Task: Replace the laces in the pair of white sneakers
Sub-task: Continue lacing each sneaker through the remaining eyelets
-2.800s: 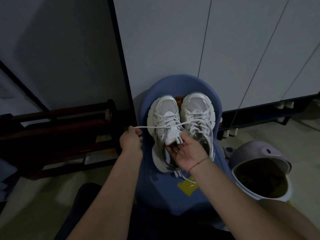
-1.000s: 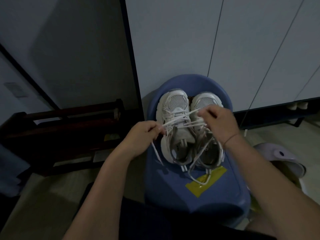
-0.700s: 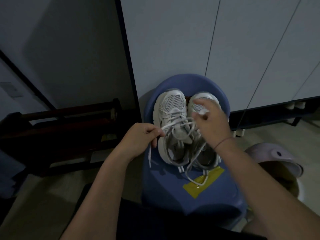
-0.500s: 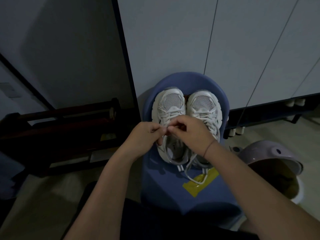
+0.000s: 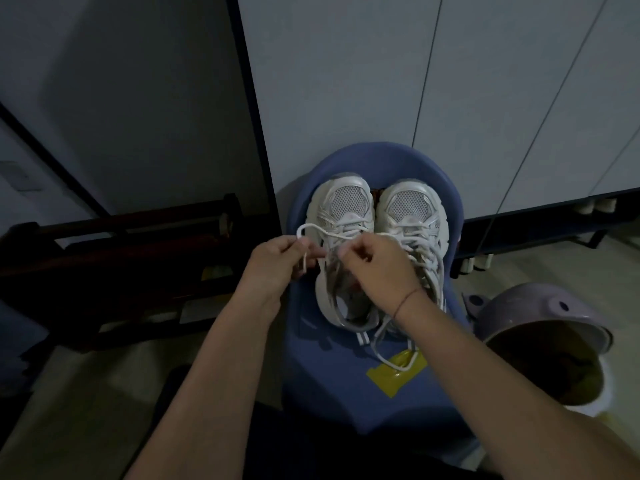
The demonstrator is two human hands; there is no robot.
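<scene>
Two white sneakers stand side by side, toes away from me, on a blue plastic stool (image 5: pixel 349 382). Over the left sneaker (image 5: pixel 343 209), my left hand (image 5: pixel 277 261) pinches a loop of its white lace (image 5: pixel 313 228), whose end dangles below my fingers. My right hand (image 5: pixel 375 263) pinches the same lace above that sneaker's tongue and covers most of its eyelets. The right sneaker (image 5: pixel 412 211) is laced, and a loose loop of its lace (image 5: pixel 391 362) trails onto the stool.
A yellow sticker (image 5: pixel 391 379) lies on the stool. White cabinet doors (image 5: pixel 398 81) rise behind. A dark wooden rack (image 5: pixel 114 265) stands at the left, and a lilac bin with an open lid (image 5: pixel 547 341) at the right. The floor is pale.
My hands met over the left sneaker half a second ago. Now the left hand has drawn a lace loop out to the left, and the two hands sit slightly apart.
</scene>
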